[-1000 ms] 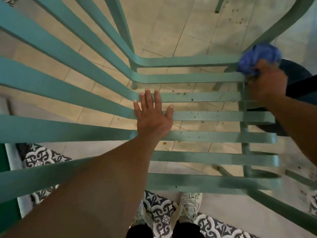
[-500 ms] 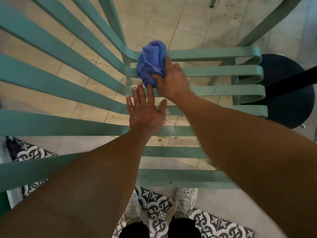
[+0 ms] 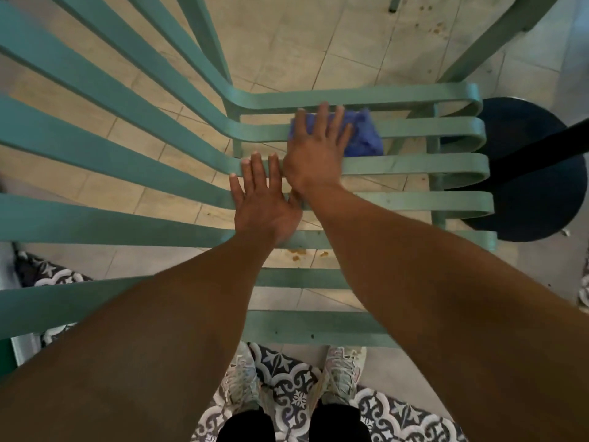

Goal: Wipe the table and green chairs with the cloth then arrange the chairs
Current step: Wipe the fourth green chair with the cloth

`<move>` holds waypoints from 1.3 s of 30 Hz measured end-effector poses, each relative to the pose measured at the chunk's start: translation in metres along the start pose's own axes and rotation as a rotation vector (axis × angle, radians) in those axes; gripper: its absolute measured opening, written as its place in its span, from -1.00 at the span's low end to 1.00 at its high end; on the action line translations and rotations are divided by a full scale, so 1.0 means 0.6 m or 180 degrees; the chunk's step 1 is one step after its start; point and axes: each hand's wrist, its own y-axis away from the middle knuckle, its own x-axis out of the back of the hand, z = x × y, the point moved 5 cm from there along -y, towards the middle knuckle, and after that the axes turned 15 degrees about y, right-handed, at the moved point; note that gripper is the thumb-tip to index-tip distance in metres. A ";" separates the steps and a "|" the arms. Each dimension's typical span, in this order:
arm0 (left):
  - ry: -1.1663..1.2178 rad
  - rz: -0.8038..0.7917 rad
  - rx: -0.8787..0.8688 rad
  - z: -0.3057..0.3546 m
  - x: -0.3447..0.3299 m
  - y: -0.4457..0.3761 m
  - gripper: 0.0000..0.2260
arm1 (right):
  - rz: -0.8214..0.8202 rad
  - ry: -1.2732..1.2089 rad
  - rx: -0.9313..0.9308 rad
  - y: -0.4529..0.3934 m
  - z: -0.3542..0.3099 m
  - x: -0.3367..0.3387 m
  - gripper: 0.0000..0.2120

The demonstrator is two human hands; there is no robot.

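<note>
A green slatted chair fills the view from above, its back slats fanning up to the left. My right hand lies flat with spread fingers on a blue cloth, pressing it onto the far seat slats. My left hand rests palm down, fingers apart, on the middle seat slats just beside the right wrist. It holds nothing.
A dark round table base with a black pole sits on the floor right of the chair. Another green chair leg rises at the upper right. Crumbs lie on the beige tiles under the seat. My shoes stand on patterned tiles.
My right hand swept the cloth from the seat's right edge over to the back slats, then returned to the far middle slats and flattened on it. The left hand stayed in place.
</note>
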 end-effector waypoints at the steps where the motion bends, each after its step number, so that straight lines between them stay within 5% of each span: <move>1: -0.0003 -0.0010 0.0020 -0.001 0.000 -0.002 -0.37 | 0.0047 0.0089 0.0409 -0.010 -0.009 0.004 -0.48; 3: 0.0093 -0.0001 0.0017 -0.002 0.000 -0.002 -0.35 | 0.0103 0.0242 0.1185 -0.025 0.034 0.011 -0.53; 5: 0.0157 -0.0040 -0.0013 -0.001 0.001 -0.001 -0.35 | 0.0150 0.0374 0.1254 -0.017 0.134 0.014 -0.52; 10: 0.0245 -0.0213 -0.0004 0.001 0.012 0.005 -0.35 | 0.0307 -0.0154 -0.1389 0.056 0.425 0.073 -0.70; 12: 0.0276 -0.0241 -0.0008 0.006 0.011 0.007 -0.34 | 0.0378 -0.0460 -0.1422 0.072 0.376 0.086 -0.76; 15: 0.0241 -0.0321 -0.0124 0.001 0.016 0.007 -0.25 | 0.0282 -0.1128 -0.0261 0.083 0.150 0.065 -0.76; 19: -0.1105 -0.0649 -0.0520 -0.036 0.023 0.056 -0.26 | -0.0333 -0.0972 0.0750 0.098 -0.110 0.066 -0.64; 23: -0.0647 -0.0117 -0.0104 -0.041 0.023 0.092 -0.16 | -0.0173 -0.0443 0.0919 0.127 0.023 0.050 -0.65; 27: -0.0353 -0.0092 -0.0287 -0.045 0.001 0.117 -0.18 | -0.0120 -0.0203 -0.0771 0.189 0.311 0.063 -0.67; 29: -0.0340 -0.0053 -0.0381 -0.050 0.000 0.122 -0.19 | -0.0306 -0.0295 -0.1392 0.203 0.369 0.076 -0.72; 32: -0.0361 -0.0150 -0.0353 -0.059 -0.002 0.130 -0.21 | -0.0258 -0.0461 -0.1145 0.191 0.245 0.062 -0.72; 36: -0.0321 -0.0001 0.0398 0.012 0.005 0.086 -0.48 | -0.0902 -0.0966 0.0571 0.180 -0.072 0.017 -0.62; 39: -0.0286 -0.0051 0.0512 0.012 0.009 0.080 -0.48 | -0.0715 -0.0856 0.0911 0.170 -0.068 0.035 -0.62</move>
